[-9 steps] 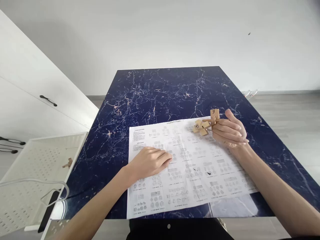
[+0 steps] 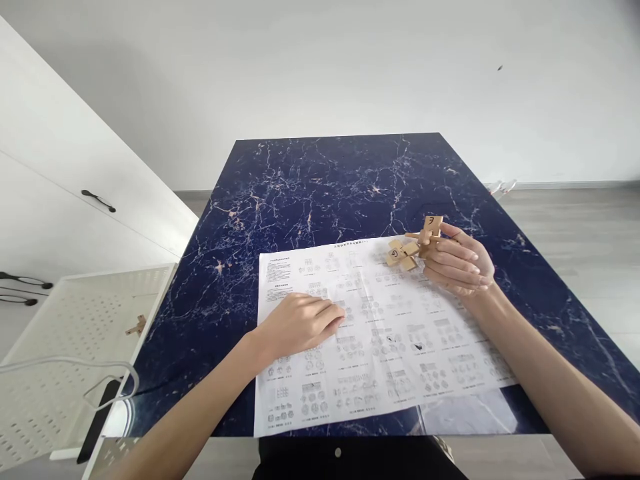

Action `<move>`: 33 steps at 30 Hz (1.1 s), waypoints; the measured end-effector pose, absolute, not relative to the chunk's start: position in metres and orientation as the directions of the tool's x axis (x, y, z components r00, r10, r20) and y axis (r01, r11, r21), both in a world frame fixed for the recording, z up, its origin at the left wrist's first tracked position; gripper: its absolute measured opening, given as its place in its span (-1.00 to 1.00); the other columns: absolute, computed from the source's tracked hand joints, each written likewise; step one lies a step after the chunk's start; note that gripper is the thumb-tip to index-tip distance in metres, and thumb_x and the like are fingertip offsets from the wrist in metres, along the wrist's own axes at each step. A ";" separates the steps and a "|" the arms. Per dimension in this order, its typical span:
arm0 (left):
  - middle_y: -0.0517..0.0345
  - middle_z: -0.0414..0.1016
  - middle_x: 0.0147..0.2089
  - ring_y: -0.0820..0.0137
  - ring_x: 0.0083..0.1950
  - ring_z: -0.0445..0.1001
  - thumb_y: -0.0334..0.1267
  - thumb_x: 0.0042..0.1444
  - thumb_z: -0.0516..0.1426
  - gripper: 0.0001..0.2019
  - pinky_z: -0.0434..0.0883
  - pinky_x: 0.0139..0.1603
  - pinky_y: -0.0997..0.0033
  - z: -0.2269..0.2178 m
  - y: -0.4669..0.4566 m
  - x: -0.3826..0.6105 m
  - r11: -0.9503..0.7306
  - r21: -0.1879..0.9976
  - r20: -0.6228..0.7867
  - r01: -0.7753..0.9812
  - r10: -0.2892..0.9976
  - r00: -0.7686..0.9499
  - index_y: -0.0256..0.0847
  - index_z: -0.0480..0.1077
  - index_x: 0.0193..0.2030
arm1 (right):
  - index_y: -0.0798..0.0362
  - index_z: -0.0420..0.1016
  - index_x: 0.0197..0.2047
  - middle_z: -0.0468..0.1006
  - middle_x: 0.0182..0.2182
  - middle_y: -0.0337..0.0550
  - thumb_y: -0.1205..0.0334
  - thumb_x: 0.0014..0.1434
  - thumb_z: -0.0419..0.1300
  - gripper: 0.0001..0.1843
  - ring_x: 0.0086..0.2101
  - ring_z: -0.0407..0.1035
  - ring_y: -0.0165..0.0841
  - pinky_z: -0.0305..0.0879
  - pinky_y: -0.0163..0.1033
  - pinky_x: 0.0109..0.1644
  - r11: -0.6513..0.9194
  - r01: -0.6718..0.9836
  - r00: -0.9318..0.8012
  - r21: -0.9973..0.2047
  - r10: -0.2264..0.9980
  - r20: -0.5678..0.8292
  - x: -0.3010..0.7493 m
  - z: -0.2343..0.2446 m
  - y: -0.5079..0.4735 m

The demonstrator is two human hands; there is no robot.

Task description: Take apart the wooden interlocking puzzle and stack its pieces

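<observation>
One blue table (image 2: 310,193), pale wall (image 2: 320,80)

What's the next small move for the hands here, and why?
Perhaps bring the left hand toward the marked wooden piece to steady it: the right hand alone holds it, while the left rests on the printed sheet.

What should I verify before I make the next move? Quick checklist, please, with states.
1. Left hand on the printed sheet: ok, lying palm down.
2. Right hand gripping the marked wooden piece: ok, held in the fingers.
3. Held piece clear of the wooden cluster beside it: cannot tell, they overlap in this view.
4. Printed diagrams all uncovered: not ok, the left hand hides some.
5. Diagrams readable: not ok, too small and faint in this view.
</observation>
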State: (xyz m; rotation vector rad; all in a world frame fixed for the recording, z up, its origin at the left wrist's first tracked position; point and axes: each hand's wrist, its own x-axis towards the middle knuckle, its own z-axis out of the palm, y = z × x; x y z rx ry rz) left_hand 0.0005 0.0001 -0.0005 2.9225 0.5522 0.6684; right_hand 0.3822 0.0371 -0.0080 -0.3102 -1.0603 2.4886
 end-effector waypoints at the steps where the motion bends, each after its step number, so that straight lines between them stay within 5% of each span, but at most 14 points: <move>1: 0.25 0.63 -0.39 0.49 -0.49 0.56 -0.35 0.55 0.03 -0.74 0.38 -0.49 0.47 -0.001 0.000 0.001 -0.930 0.170 0.404 0.326 0.367 0.838 -0.26 0.53 -0.13 | -0.03 0.10 -0.62 0.09 -0.78 -0.41 -0.21 0.61 -0.43 -0.17 -0.83 0.03 -0.57 0.26 -0.48 -0.68 -0.614 -0.413 -0.845 -0.673 0.533 0.033 0.381 -0.009 0.035; 3: 0.25 0.63 -0.39 0.49 -0.49 0.56 -0.35 0.56 0.03 -0.74 0.38 -0.49 0.47 -0.001 0.000 0.001 -0.930 0.173 0.409 0.324 0.367 0.836 -0.26 0.53 -0.13 | -0.02 0.12 -0.61 0.11 -0.76 -0.41 -0.06 0.64 -0.38 -0.22 -0.84 0.00 -0.58 0.16 -0.51 -0.74 -0.560 -0.765 -0.629 -0.318 0.755 0.185 0.375 -0.012 0.029; 8: 0.26 0.61 -0.41 0.49 -0.51 0.54 -0.36 0.55 0.05 -0.75 0.37 -0.50 0.47 0.000 0.000 0.001 -0.931 0.172 0.414 0.323 0.365 0.834 -0.27 0.53 -0.14 | -0.02 0.12 -0.63 0.12 -0.76 -0.41 0.08 0.61 -0.21 -0.29 -0.85 -0.09 -0.60 0.09 -0.53 -0.77 -0.553 -0.777 -0.593 -0.300 0.803 0.058 0.363 -0.014 0.017; 12: 0.26 0.62 -0.41 0.49 -0.51 0.54 -0.36 0.55 0.04 -0.74 0.38 -0.50 0.47 0.000 0.000 0.001 -0.933 0.168 0.412 0.320 0.361 0.836 -0.26 0.52 -0.14 | -0.04 0.03 -0.66 -0.01 -0.80 -0.48 0.00 0.62 -0.20 -0.26 -0.89 -0.21 -0.63 -0.09 -0.54 -0.83 -0.515 -0.792 -0.536 -0.327 0.844 -0.032 0.363 -0.010 0.018; 18: 0.26 0.63 -0.38 0.49 -0.49 0.56 -0.35 0.55 0.03 -0.75 0.39 -0.49 0.47 -0.003 0.000 0.000 -0.929 0.161 0.403 0.332 0.369 0.837 -0.25 0.52 -0.13 | -0.06 0.00 -0.58 0.07 -0.72 -0.45 -0.27 0.59 -0.32 -0.24 -0.82 0.00 -0.65 0.01 -0.59 -0.73 -0.602 -0.758 -0.647 -0.251 0.744 0.168 0.366 -0.015 0.021; 22: 0.27 0.62 -0.40 0.49 -0.50 0.55 -0.35 0.56 0.02 -0.72 0.36 -0.51 0.47 -0.001 0.000 0.001 -0.930 0.163 0.397 0.330 0.368 0.841 -0.26 0.52 -0.15 | -0.05 0.03 -0.56 0.09 -0.70 -0.43 -0.04 0.64 -0.33 -0.31 -0.79 0.05 -0.58 0.08 -0.53 -0.74 -0.607 -0.724 -0.683 -0.327 0.698 0.217 0.370 -0.021 0.027; 28: 0.24 0.63 -0.39 0.47 -0.50 0.56 -0.35 0.55 0.03 -0.73 0.34 -0.49 0.46 0.000 0.000 0.001 -0.929 0.181 0.392 0.324 0.370 0.842 -0.27 0.53 -0.14 | -0.05 -0.04 -0.55 0.00 -0.70 -0.45 0.16 0.58 -0.14 -0.43 -0.81 -0.10 -0.58 -0.17 -0.50 -0.82 -0.487 -0.781 -0.577 -0.391 0.802 0.153 0.366 -0.016 0.025; 30: 0.23 0.64 -0.39 0.47 -0.49 0.56 -0.35 0.56 0.02 -0.72 0.34 -0.48 0.47 0.000 -0.001 0.002 -0.926 0.185 0.386 0.329 0.376 0.842 -0.27 0.53 -0.14 | -0.05 -0.07 -0.55 -0.03 -0.71 -0.46 0.09 0.55 -0.08 -0.43 -0.81 -0.20 -0.58 -0.24 -0.46 -0.83 -0.350 -0.738 -0.481 -0.577 0.873 0.085 0.361 -0.012 0.022; 33: 0.22 0.65 -0.38 0.46 -0.48 0.58 -0.35 0.55 0.04 -0.73 0.36 -0.47 0.47 0.000 -0.001 0.002 -0.924 0.193 0.387 0.331 0.381 0.840 -0.27 0.53 -0.14 | -0.08 -0.04 -0.57 -0.07 -0.72 -0.43 -0.10 0.52 -0.11 -0.39 -0.79 -0.20 -0.51 -0.26 -0.33 -0.77 -0.093 -0.405 -0.286 -0.910 0.958 0.029 0.352 -0.008 0.018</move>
